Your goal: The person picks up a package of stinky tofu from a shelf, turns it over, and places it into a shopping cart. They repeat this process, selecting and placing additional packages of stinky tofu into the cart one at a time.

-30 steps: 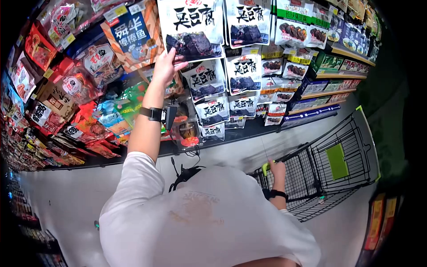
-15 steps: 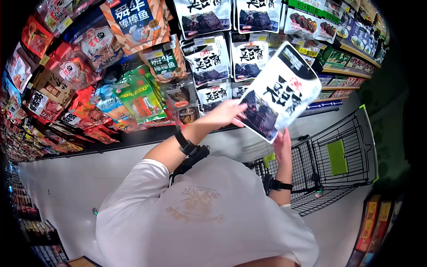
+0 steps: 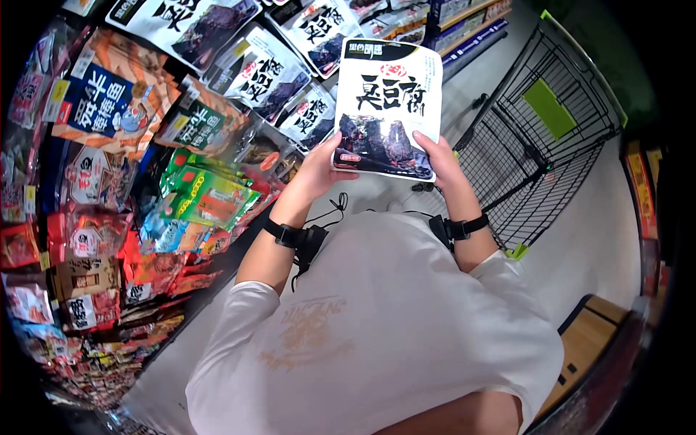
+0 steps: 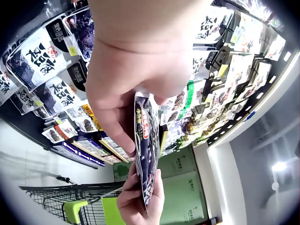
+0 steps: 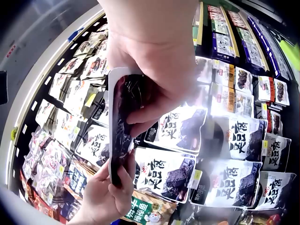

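- Pouch (image 3: 388, 109) has swung from tilted to near upright vs 0.5 s ago; print now faces the head cam squarely, hands about level.
- Left hand (image 3: 317, 168): pinching the lower left side. Left wrist view has the pouch edge-on, thumb and fingers on opposite faces.
- Right hand (image 3: 446, 165): same pinch on the lower right side, thumb on the front, fingers behind. Right wrist view agrees.
- Low two-sided grip probably keeps a limp pack flat and leaves the label uncovered for reading. My read, not proven.
- Location: pouch is in the air, in front of the wearer's chest, out from the bottom edge of the rack (image 4: 23, 124). Not resting on anything but the hands.
- Matching pouches (image 3: 254, 76) hang in overlapping tiers, fronts outward, presumably so each design shows and the front one lifts off easily.
- Cart (image 3: 549, 109) stands right of the pouch, near corner by the right hand; no grip on it, since both hands are on the pack. Basket contents: none I can make out.
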{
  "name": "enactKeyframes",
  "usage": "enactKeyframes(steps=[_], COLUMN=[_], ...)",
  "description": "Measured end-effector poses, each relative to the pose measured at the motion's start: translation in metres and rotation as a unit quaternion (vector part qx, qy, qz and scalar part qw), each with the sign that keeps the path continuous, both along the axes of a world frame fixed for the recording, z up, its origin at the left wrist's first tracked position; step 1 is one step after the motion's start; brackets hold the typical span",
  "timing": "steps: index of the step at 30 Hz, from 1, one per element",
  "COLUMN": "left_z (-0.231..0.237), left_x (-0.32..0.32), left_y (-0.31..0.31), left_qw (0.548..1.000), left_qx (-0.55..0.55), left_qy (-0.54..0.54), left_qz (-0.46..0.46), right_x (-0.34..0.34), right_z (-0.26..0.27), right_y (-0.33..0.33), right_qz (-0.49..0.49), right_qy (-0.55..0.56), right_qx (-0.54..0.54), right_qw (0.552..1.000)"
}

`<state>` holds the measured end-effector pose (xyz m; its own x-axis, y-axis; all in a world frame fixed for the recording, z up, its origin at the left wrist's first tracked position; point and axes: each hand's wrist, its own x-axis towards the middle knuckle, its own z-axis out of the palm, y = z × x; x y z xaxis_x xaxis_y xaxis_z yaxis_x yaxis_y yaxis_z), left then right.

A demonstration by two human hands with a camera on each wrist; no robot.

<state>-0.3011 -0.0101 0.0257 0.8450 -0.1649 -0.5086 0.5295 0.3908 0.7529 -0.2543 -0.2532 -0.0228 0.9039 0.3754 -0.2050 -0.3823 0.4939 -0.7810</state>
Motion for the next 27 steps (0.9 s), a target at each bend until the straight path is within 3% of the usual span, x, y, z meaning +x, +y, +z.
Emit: enactKeyframes(steps=[3, 4, 8, 11, 14, 22, 24, 25, 27], left_z=[-0.012, -0.027, -0.071, -0.096, -0.097, -0.129, -0.144, -0.143, -0.163], left_x=[0.01, 0.018, 0.048, 0.067, 0.083, 0.129, 0.139, 0.139, 0.145], left_y=[0.041, 0.062, 0.158, 0.21, 0.225, 0.233, 0.24, 0.239, 0.251], left_qw=[0.996, 0.989, 0.945, 0.9, 0.883, 0.901, 0.861, 0.86, 0.813], left_qx=[0.051, 0.142, 0.227, 0.32, 0.357, 0.324, 0.383, 0.394, 0.498], left_qy=[-0.036, -0.034, -0.014, -0.041, -0.027, -0.064, -0.113, -0.1, -0.123], left_qz=[-0.069, -0.004, 0.233, 0.293, 0.304, 0.283, 0.314, 0.309, 0.275], right_x=[-0.01, -0.013, -0.032, -0.044, -0.06, -0.101, -0.11, -0.115, -0.121], right_z=[-0.007, -0.012, -0.005, -0.019, -0.019, -0.021, -0.02, -0.02, -0.019], right_y=[0.015, 0.016, 0.019, 0.011, 0.005, -0.013, -0.015, -0.017, -0.02], right_qz=[-0.048, -0.056, -0.111, -0.168, -0.2, -0.28, -0.279, -0.29, -0.303], right_qy=[0.003, 0.004, 0.027, 0.015, 0.021, 0.029, 0.019, 0.031, 0.033], right_qx=[-0.043, -0.038, -0.037, -0.052, -0.048, -0.08, -0.076, -0.083, -0.094], right_qw=[0.998, 0.998, 0.993, 0.984, 0.978, 0.956, 0.957, 0.953, 0.948])
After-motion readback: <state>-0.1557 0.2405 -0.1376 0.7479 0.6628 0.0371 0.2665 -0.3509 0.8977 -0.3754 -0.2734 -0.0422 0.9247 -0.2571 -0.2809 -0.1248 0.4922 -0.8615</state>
